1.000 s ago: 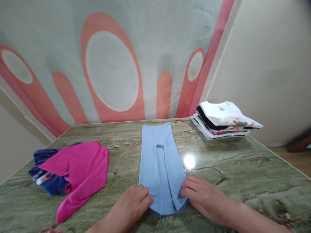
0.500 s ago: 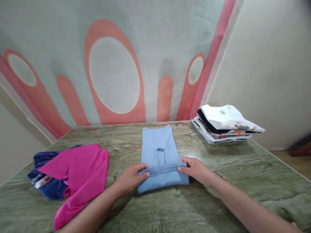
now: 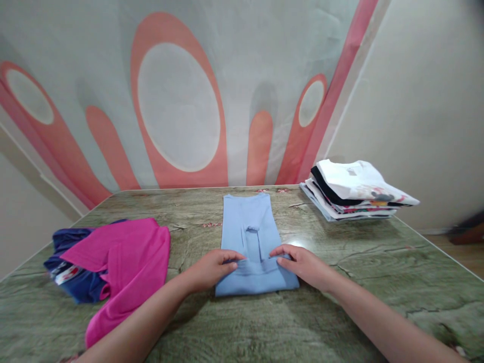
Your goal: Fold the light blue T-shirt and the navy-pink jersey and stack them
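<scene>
A light blue T-shirt (image 3: 251,214) lies in front of me, its sides folded in to a narrow strip and its near end turned up over itself. At the left end of the turned-up edge, my left hand (image 3: 217,269) grips the cloth between thumb and fingers. My right hand (image 3: 298,262) pinches the same edge at its right end. A folded sleeve shows in the middle of the strip, between and beyond the hands.
A pink garment (image 3: 138,262) lies loosely on dark blue clothing (image 3: 77,290) at the left. A stack of folded shirts (image 3: 351,189) stands at the table's back right. The wood-patterned table (image 3: 378,272) meets a printed wall covering (image 3: 242,146) behind.
The turned-up edge now lies flatter on the T-shirt. My left hand has moved slightly inward along it, and my view has shifted a little.
</scene>
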Demonstrator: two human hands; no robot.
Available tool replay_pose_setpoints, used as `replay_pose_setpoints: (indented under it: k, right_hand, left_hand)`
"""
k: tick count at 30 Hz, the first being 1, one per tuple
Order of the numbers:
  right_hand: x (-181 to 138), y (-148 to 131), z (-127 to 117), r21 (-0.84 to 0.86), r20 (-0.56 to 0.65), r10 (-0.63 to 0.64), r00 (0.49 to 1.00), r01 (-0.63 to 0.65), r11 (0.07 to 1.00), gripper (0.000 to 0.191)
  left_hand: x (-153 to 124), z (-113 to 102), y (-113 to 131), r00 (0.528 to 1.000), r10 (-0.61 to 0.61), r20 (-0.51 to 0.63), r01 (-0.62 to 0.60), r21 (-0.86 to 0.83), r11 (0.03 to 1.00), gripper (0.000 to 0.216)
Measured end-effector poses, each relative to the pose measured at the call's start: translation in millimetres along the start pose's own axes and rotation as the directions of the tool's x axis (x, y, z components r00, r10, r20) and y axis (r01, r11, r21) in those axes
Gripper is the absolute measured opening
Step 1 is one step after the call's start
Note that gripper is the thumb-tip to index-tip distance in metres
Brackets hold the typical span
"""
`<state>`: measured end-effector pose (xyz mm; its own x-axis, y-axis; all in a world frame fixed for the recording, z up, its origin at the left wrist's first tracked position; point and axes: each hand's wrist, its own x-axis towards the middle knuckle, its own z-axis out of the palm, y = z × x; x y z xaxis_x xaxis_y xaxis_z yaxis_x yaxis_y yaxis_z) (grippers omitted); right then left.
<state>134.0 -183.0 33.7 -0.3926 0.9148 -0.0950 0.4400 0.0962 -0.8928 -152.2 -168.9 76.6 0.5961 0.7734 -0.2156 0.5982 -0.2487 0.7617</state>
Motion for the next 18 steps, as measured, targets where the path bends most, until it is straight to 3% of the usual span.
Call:
replay_pose_setpoints:
  k: [5, 12, 18]
  right_hand:
    - [1.2, 1.5, 4.1, -0.122, -0.083, -0.011, 0.997, 0.001, 0.993, 0.028]
    - [-0.6, -1.8, 6.7, -0.065, -0.069, -0.008, 0.998, 0.003, 0.998, 0.035]
    - [-2.6, -3.7, 13.4, -0.196, -0.096, -0.256, 0.962, 0.233, 0.953, 0.021]
  left_hand:
    - [6.6, 0.1, 2.5, 0.997, 0.081, -0.003, -0.08, 0.121, 0.989, 0.034]
    - [14.6, 9.8, -3.1, 0.985, 0.166, -0.042, -0.152, 0.228, 0.962, 0.031]
    - [16.7, 20.2, -15.6, 0.962, 0.263, -0.077, -0.236, 0.256, 0.938, 0.031]
